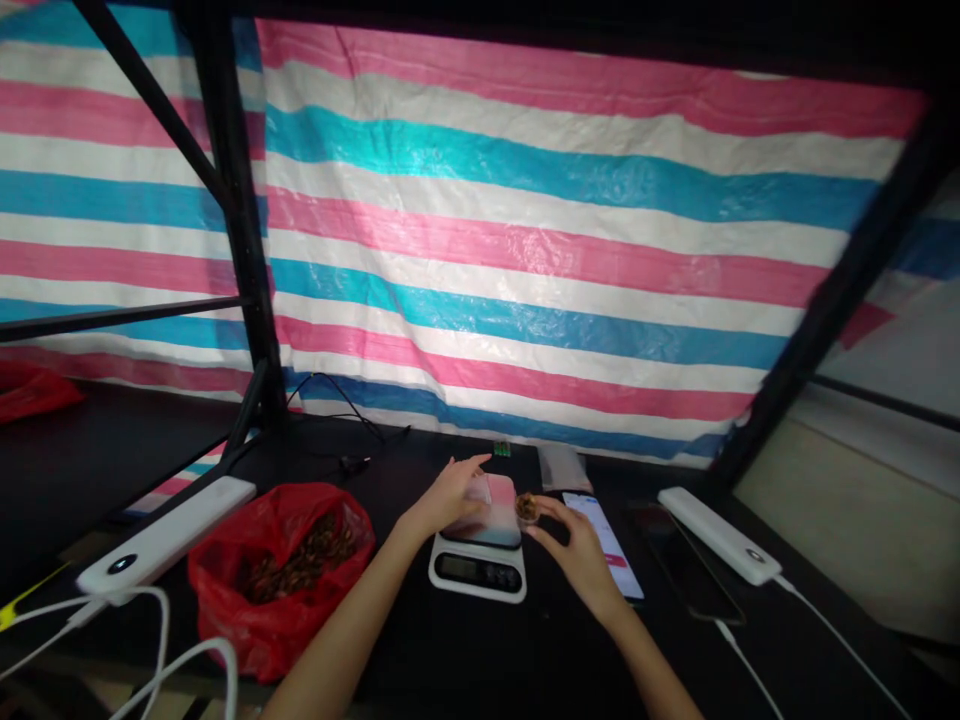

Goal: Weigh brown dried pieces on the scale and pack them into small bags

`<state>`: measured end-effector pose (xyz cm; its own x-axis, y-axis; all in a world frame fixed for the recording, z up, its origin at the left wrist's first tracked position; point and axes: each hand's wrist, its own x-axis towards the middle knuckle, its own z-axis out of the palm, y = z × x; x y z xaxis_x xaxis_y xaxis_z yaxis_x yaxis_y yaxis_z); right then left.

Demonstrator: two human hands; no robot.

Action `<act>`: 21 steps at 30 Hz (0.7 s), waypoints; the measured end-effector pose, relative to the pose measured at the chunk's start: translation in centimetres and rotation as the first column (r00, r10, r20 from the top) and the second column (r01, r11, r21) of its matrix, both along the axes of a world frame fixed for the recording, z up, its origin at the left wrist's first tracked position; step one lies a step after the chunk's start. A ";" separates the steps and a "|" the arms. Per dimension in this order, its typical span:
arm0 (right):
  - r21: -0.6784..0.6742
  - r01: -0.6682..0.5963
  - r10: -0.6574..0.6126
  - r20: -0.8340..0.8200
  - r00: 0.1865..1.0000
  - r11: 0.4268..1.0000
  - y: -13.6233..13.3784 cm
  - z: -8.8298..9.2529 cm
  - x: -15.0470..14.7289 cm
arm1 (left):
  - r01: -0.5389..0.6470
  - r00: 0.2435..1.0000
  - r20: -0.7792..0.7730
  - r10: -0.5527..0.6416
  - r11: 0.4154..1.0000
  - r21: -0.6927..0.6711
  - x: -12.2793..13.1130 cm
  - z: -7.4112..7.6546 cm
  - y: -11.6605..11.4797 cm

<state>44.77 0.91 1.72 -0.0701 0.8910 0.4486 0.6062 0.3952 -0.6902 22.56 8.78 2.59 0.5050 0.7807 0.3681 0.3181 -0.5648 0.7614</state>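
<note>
My right hand (576,550) pinches a small clear cup (527,517) of brown, nut-like pieces at the right edge of a white digital scale (480,590). Over the scale's shiny, reflecting plate (501,520), my left hand (448,497) has its thumb and fingers around a see-through plastic piece (478,490), whose exact kind I cannot make out. A dark display sits at the scale's front. To the left, an open red plastic bag (217,575) holds many brown seeds or nuts (304,565).
Right of the scale lie a lit phone (604,540), a clear bag (564,468), a dark phone (690,565) and a cabled white power bank (720,535). Another white device (165,535) is at left. Green batteries (502,450) and a black cable (352,463) lie behind. Striped sheeting (525,250) hangs behind.
</note>
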 end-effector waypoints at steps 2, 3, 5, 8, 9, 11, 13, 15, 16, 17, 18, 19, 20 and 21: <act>0.017 0.021 -0.021 0.026 0.999 1.000 0.4 0.2 -0.2 | -0.003 0.996 0.089 0.004 1.000 -0.019 -0.1 0.1 0.0; 0.023 0.028 -0.029 0.038 0.999 0.999 0.7 0.3 -0.3 | 0.020 0.989 0.149 -0.014 0.999 -0.038 -0.1 0.2 -0.1; 0.037 0.031 -0.033 0.065 0.997 0.999 1.3 0.8 -0.5 | 0.111 0.955 0.284 -0.082 0.990 -0.088 0.1 0.3 -0.2; 0.080 0.034 -0.046 0.145 0.988 0.996 1.9 2.1 -0.9 | 0.225 0.888 0.438 -0.141 0.963 -0.147 0.5 0.3 -0.3; 0.099 0.040 -0.058 0.185 0.981 0.994 2.0 2.7 -1.1 | 0.243 0.871 0.469 -0.145 0.958 -0.154 0.6 0.2 -0.3; 0.137 0.047 -0.085 0.281 0.956 0.989 2.2 3.8 -1.4 | 0.258 0.848 0.509 -0.145 0.953 -0.159 0.7 0.1 -0.3; 0.172 0.039 -0.103 0.384 0.918 0.984 2.2 4.9 -1.6 | 0.263 0.844 0.516 -0.144 0.951 -0.164 0.7 0.2 -0.4; 0.202 0.020 -0.116 0.477 0.871 0.979 2.2 5.8 -1.8 | 0.253 0.850 0.508 -0.136 0.953 -0.169 0.7 0.3 -0.5; 0.215 0.010 -0.122 0.516 0.848 0.977 2.2 6.2 -1.9 | 0.246 0.853 0.505 -0.131 0.954 -0.169 0.7 0.4 -0.6; 0.229 -0.004 -0.126 0.552 0.824 0.973 2.2 6.5 -2.0 | 0.238 0.855 0.503 -0.124 0.957 -0.167 0.7 0.4 -0.6; 0.242 -0.021 -0.129 0.586 0.800 0.970 2.2 6.7 -2.0 | 0.227 0.856 0.503 -0.117 0.960 -0.164 0.7 0.5 -0.7; 0.256 -0.040 -0.132 0.618 0.775 0.966 2.2 7.0 -2.1 | 0.218 0.856 0.505 -0.110 0.962 -0.162 0.7 0.5 -0.7; 0.271 -0.058 -0.137 0.646 0.751 0.961 2.2 7.2 -2.1 | 0.214 0.855 0.507 -0.105 0.963 -0.161 0.7 0.5 -0.6; 0.284 -0.077 -0.141 0.671 0.728 0.956 2.2 7.4 -2.2 | 0.213 0.855 0.509 -0.103 0.963 -0.162 0.7 0.6 -0.6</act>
